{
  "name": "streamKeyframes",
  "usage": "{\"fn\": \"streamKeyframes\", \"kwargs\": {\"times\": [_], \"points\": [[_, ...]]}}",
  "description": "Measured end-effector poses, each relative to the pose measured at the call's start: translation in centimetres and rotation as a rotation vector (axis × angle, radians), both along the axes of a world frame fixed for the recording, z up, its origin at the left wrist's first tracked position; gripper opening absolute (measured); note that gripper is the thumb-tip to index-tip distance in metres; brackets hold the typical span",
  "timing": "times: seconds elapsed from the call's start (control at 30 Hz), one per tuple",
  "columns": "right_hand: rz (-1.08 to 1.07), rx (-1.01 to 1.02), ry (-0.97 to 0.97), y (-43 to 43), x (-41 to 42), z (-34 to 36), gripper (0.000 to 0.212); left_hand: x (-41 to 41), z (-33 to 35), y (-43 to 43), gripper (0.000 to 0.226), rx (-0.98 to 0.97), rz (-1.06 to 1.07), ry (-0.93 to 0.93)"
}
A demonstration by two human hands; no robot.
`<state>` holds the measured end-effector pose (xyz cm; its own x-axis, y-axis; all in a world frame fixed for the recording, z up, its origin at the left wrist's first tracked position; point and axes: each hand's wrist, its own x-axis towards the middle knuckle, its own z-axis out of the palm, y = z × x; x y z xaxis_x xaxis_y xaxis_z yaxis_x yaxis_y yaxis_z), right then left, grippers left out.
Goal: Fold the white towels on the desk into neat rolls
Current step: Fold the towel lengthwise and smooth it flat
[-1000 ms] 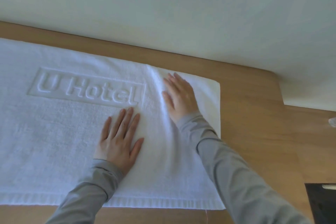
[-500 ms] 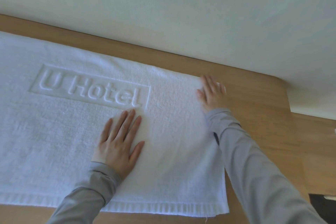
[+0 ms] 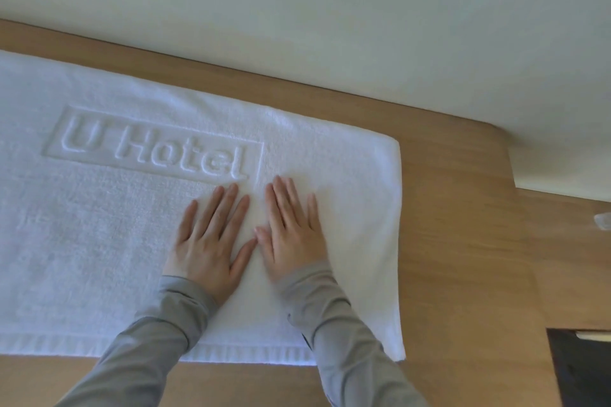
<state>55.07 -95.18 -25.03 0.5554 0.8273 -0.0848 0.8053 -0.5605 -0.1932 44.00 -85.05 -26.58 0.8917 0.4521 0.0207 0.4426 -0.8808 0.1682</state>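
Observation:
A white towel (image 3: pixel 109 235) lies spread flat on the wooden desk (image 3: pixel 456 241), with "U Hotel" embossed in a box near its far edge. Its left part runs out of view. My left hand (image 3: pixel 211 238) rests palm down on the towel just below the lettering, fingers spread. Right beside it my right hand (image 3: pixel 292 228) also lies flat on the towel, thumbs nearly touching. Neither hand holds anything. Grey sleeves cover both forearms.
A pale wall (image 3: pixel 330 10) rises right behind the desk's far edge. A dark object (image 3: pixel 582 370) sits at the lower right, and a small pale thing (image 3: pixel 603 221) shows at the right edge. Bare wood lies right of the towel.
My right hand swept from the fold to the towel's far right corner, then came back beside my left hand. The fold near the right end is gone and the towel lies smooth.

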Motion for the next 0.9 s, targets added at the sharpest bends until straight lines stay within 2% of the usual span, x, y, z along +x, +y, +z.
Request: {"fn": "streamKeyframes", "kwargs": {"times": [0.23,0.33,0.37,0.47,0.57,0.63,0.77,0.9], "points": [[-0.284,-0.085,0.004,-11.0,5.3,-0.5,0.069,-0.1,0.0,-0.1,0.064,-0.020,0.006,0.022],[-0.438,-0.026,0.050,-12.6,5.5,0.1,0.088,-0.1,0.1,-0.1,0.065,-0.027,0.007,0.027],[-0.466,0.028,0.026,-12.2,4.8,0.6,0.087,-0.1,0.1,-0.1,0.065,-0.026,0.007,0.028],[-0.370,0.097,-0.014,-8.8,0.4,1.3,0.070,-0.1,0.2,-0.2,0.066,-0.025,0.002,0.038],[-0.120,0.033,-0.035,-7.0,-4.8,0.0,0.064,-0.1,0.2,-0.1,0.065,-0.031,-0.004,0.022],[-0.068,-0.024,-0.031,-8.4,-5.7,-0.7,0.061,-0.1,0.2,-0.2,0.065,-0.035,-0.004,0.019],[-0.126,-0.124,0.005,-14.4,-3.4,-0.5,0.060,-0.1,0.2,-0.1,0.065,-0.027,-0.009,0.026],[-0.314,-0.070,0.049,-17.3,0.3,1.3,0.065,-0.1,0.1,-0.1,0.066,-0.027,-0.005,0.034]]}}
